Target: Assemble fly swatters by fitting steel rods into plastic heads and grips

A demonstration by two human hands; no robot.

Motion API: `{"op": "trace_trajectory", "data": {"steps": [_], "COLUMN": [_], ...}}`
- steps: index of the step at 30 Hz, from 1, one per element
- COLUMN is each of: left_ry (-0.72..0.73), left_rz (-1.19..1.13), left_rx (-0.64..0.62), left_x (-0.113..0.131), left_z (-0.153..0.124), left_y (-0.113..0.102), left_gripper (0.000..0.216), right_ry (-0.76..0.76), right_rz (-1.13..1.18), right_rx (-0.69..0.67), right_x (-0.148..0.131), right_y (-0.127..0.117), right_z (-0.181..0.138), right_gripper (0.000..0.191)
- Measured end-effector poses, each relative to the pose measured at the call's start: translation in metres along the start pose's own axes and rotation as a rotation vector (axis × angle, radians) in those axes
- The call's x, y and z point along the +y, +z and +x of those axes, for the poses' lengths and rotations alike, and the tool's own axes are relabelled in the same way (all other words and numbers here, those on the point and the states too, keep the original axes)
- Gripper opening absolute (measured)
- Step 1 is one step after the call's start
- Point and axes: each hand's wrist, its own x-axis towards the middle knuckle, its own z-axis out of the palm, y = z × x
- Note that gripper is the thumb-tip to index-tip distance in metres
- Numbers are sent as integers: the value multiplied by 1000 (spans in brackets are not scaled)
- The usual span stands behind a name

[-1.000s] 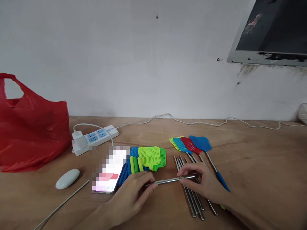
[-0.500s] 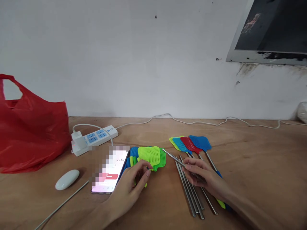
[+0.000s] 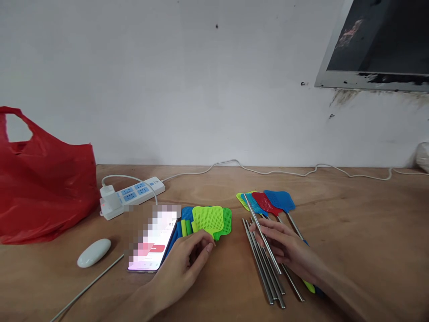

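Note:
A slim metal tube slants through the fingers of my right hand, closed round it, its upper end over the fly swatter heads. Several more metal tubes lie side by side on the table under that hand. My left hand has curled fingers, thumb and forefinger nearly together. Whether anything is between them is hidden. Just beyond its fingertips lie a yellow-green fly swatter head and a green one. Blue and green handle grips show between this hand and the phone.
A lit phone lies beside my left hand. Left of it are a white mouse, a power strip and a red plastic bag. Fly swatters with blue and red heads lie at right.
The metal tube in my right hand has swung from slanting far left to a steeper angle. My left hand's fingers have curled closer together and the hand has lowered slightly.

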Motion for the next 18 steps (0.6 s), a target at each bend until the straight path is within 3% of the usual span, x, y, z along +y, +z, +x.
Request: {"op": "trace_trajectory", "data": {"steps": [4,9,18], "left_ry": [0,14,31], "left_rz": [-4,-2,15], "left_rx": [-2,-9,-45], "left_x": [-1,-3,1], "left_z": [0,-2,-2], "left_y": [1,2,-2], "left_gripper": [27,25,23], "right_ry": [-2,-6,1], "right_rz": [0,21,132], "right_rx": [11,-2,-25], "right_x": [1,5,2], "right_y": [0,0,2], "right_z": [1,5,6], "right_gripper": [47,36,43]}}
